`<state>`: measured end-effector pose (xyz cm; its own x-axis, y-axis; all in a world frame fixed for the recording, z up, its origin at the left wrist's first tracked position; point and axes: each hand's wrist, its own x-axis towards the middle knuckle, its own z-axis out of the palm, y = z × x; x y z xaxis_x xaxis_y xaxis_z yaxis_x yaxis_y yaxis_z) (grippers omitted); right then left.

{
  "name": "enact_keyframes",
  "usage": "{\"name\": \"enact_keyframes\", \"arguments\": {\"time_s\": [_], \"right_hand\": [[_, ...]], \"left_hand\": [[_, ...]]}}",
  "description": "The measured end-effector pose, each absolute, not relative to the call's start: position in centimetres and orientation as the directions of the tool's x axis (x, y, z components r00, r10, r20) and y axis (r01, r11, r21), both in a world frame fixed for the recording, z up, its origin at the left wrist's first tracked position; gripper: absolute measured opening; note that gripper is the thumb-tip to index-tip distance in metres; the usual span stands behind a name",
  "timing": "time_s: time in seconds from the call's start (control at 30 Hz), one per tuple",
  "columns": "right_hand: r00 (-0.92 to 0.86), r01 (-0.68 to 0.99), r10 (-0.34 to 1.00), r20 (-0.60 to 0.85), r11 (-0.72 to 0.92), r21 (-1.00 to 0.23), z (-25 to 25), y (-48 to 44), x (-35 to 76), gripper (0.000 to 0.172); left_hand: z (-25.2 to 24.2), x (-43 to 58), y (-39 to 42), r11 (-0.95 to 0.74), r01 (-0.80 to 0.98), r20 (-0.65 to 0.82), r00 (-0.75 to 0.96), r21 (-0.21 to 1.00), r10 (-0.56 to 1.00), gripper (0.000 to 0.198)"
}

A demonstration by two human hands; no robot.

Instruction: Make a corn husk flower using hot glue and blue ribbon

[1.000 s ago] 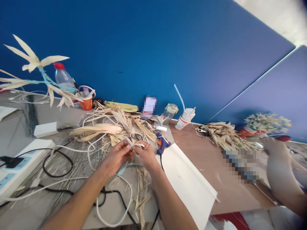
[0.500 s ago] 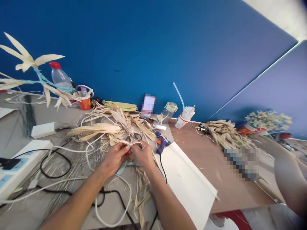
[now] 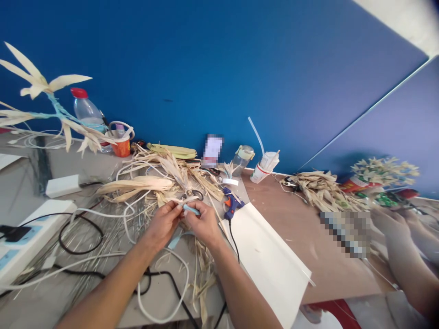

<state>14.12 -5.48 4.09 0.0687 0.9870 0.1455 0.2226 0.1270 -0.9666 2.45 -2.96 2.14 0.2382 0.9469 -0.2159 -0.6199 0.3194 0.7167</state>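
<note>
My left hand [image 3: 163, 222] and my right hand [image 3: 204, 222] meet over the desk, both pinching a small bundle of dried husk strips [image 3: 181, 203] wrapped with light blue tape [image 3: 190, 209]. A tail of the blue tape [image 3: 175, 239] hangs down between my wrists. Scissors [image 3: 192, 194] lie just beyond my fingers, in a heap of pale dried husks [image 3: 154, 183]. A blue and orange glue gun [image 3: 230, 205] rests right of my right hand.
White and black cables [image 3: 85, 228] and a power strip [image 3: 20, 242] cover the left of the desk. A white folded sheet [image 3: 270, 256] lies to the right. A husk flower stem [image 3: 41, 91], bottle [image 3: 85, 112] and cups stand at the blue wall. Another person's hand [image 3: 391, 228] works at the far right.
My hands have stayed together on the bundle; my right fingers have turned and the blue tape now shows at the bundle. The other person's hand moved lower and closer to the green material.
</note>
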Motion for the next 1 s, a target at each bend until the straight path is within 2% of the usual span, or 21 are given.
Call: {"name": "enact_keyframes", "arguments": {"time_s": [0.2, 0.33, 0.57, 0.8, 1.0], "right_hand": [[0.074, 0.377, 0.940, 0.334, 0.284, -0.881, 3.74, -5.56, 14.12, 0.014], [0.064, 0.390, 0.930, 0.362, 0.310, -0.867, 3.65, -5.65, 14.07, 0.018], [0.091, 0.111, 0.982, 0.164, 0.154, -0.982, 3.52, -5.51, 13.83, 0.016], [0.051, -0.144, 0.999, 0.002, 0.010, -0.989, 3.95, -5.24, 13.87, 0.008], [0.024, -0.196, 1.000, -0.014, -0.009, -0.981, 3.92, -5.20, 14.45, 0.013]], "left_hand": [[2.00, 2.40, -3.09, 0.342, -0.641, -0.195, 0.292, 0.687, 0.937, 0.016], [2.27, 2.21, -3.24, 0.370, -0.678, -0.187, 0.330, 0.635, 0.925, 0.017], [2.22, 1.99, -3.27, 0.424, -0.689, -0.164, 0.413, 0.588, 0.896, 0.021], [2.65, 1.94, -3.52, 0.475, -0.663, -0.164, 0.475, 0.579, 0.864, 0.020], [2.49, 1.57, -3.42, 0.483, -0.641, -0.103, 0.536, 0.596, 0.838, 0.019]]}}
